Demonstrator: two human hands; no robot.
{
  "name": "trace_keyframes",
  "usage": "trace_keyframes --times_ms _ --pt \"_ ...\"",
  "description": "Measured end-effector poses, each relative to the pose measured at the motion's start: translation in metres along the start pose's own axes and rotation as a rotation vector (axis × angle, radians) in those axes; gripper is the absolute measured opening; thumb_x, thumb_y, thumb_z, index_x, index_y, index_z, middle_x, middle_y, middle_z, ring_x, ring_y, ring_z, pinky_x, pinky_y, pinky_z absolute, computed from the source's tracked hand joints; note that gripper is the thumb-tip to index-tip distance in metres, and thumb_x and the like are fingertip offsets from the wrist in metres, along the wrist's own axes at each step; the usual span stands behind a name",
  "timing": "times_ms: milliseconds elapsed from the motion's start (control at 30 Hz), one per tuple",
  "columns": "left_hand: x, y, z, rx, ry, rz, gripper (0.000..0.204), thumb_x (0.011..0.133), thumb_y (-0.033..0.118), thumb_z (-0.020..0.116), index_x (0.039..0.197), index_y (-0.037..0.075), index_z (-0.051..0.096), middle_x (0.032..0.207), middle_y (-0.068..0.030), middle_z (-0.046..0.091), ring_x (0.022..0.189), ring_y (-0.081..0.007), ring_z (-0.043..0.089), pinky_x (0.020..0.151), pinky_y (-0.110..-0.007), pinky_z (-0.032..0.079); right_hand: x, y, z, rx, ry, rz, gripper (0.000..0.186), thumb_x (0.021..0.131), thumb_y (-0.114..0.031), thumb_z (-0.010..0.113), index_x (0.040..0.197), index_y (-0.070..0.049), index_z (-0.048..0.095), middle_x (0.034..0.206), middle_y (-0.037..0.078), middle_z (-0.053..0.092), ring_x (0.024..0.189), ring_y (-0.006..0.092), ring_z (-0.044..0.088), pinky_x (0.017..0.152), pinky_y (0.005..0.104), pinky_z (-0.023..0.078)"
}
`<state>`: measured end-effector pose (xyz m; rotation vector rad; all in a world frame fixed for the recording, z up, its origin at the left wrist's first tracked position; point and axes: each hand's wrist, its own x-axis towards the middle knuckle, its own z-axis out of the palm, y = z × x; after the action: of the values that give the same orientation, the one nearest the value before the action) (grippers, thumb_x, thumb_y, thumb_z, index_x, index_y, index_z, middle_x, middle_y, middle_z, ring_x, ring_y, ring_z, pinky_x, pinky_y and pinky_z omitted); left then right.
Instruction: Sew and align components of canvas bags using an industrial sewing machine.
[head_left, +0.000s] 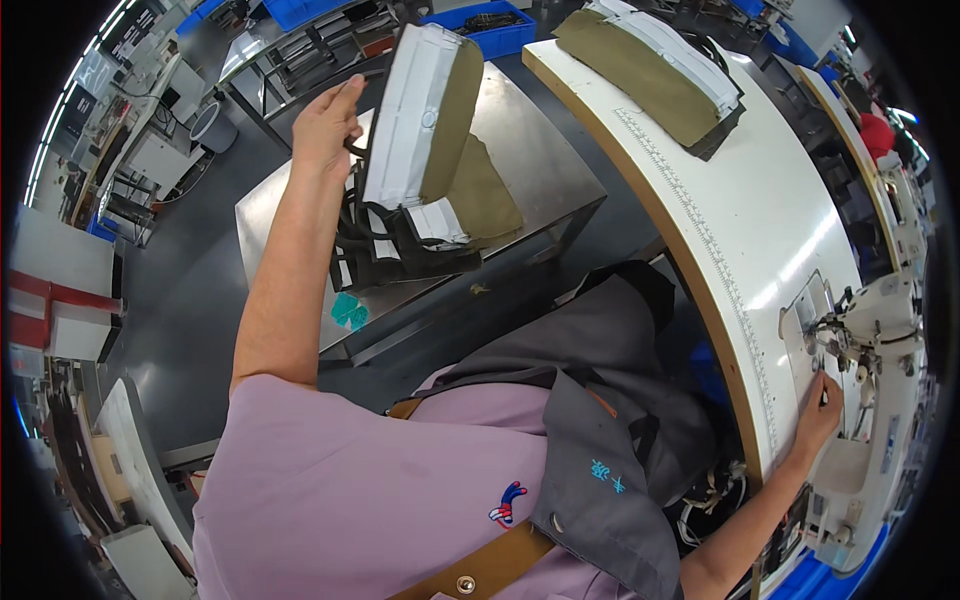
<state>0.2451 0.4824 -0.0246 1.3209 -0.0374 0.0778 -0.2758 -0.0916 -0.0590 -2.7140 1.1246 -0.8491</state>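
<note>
- My left hand (328,125) is out ahead of me, fingers pressed together at the dark-edged side of an olive-and-white panel (428,125); they look to be pinching its dark strap, though I cannot tell exactly how much of it I have.
- The panel stands on edge in the air over the metal table (555,170), its lower end overlapping, from my view, the pile of dark straps (405,252) and olive cloth (487,195); I cannot tell whether they touch.
- With the panel held by one side only, its free olive side could sag or twist, and a thin pinch could let it slip.
- The loose straps below could snag the panel's lower end, which would drag the pile askew or over the table's edge.
- The teal scraps (348,312) lie near the corner; a dragged strap could sweep them off.
- My right hand (822,400) is curled at the bed of the sewing machine (885,318), just beside the needle area; I cannot tell whether my fingers pinch anything.
- Those fingers could get hurt if the machine were set running while my attention is on the left side.
- A second panel (645,80) lies on the white worktop (790,215), near its far end; a careless knock could push it off.
</note>
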Motion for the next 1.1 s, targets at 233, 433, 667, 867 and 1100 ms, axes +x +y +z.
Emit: trace_keyframes --times_ms 233,433,667,867,1100 --pt "0.044 -0.061 -0.001 -0.158 0.061 -0.335 0.030 0.099 0.028 0.071 0.105 -0.001 0.068 0.062 0.0063 0.037 0.052 -0.0080 0.032 0.055 -0.027 0.038 -0.002 0.006 -0.001 -0.037 -0.003 0.003 0.025 0.103 -0.018 0.059 0.117 -0.001 0.072 0.112 0.013 0.070 0.106 0.0277 0.064 0.097 0.0368 0.048" --pt "0.035 -0.164 -0.044 0.124 0.269 -0.433 0.030 0.100 0.009 0.061 0.127 -0.004 0.056 0.087 -0.0083 0.062 0.062 -0.0171 0.056 0.063 -0.033 0.056 -0.002 0.008 -0.002 -0.052 -0.003 -0.001 0.026 0.103 -0.017 0.059 0.118 0.000 0.071 0.115 0.013 0.070 0.107 0.0277 0.064 0.099 0.0368 0.048" --pt "0.038 -0.164 -0.055 0.101 0.124 -0.414 0.046 0.098 -0.002 0.057 0.143 -0.006 0.046 0.097 -0.0124 0.065 0.066 -0.0144 0.055 0.061 -0.030 0.048 -0.001 0.002 -0.004 -0.081 -0.038 0.038 0.027 0.103 -0.018 0.059 0.121 -0.001 0.070 0.116 0.013 0.069 0.111 0.0277 0.063 0.101 0.0368 0.046" --pt "0.025 -0.148 -0.017 -0.056 -0.060 -0.385 0.039 0.099 0.009 0.063 0.134 -0.001 0.050 0.098 -0.0121 0.067 0.066 -0.0137 0.054 0.066 -0.030 0.051 -0.001 0.002 -0.005 -0.080 -0.057 0.055 0.029 0.104 -0.020 0.058 0.123 -0.001 0.070 0.118 0.014 0.069 0.112 0.0291 0.062 0.103 0.0376 0.044" --pt "0.014 -0.156 -0.031 0.072 -0.084 -0.429 0.060 0.088 0.000 0.061 0.146 0.011 0.050 0.112 -0.0011 0.064 0.095 -0.0120 0.052 0.088 -0.030 0.050 0.000 0.004 -0.005 -0.087 -0.066 0.054 0.029 0.104 -0.020 0.058 0.122 -0.001 0.070 0.119 0.014 0.069 0.113 0.0294 0.062 0.103 0.0377 0.045"
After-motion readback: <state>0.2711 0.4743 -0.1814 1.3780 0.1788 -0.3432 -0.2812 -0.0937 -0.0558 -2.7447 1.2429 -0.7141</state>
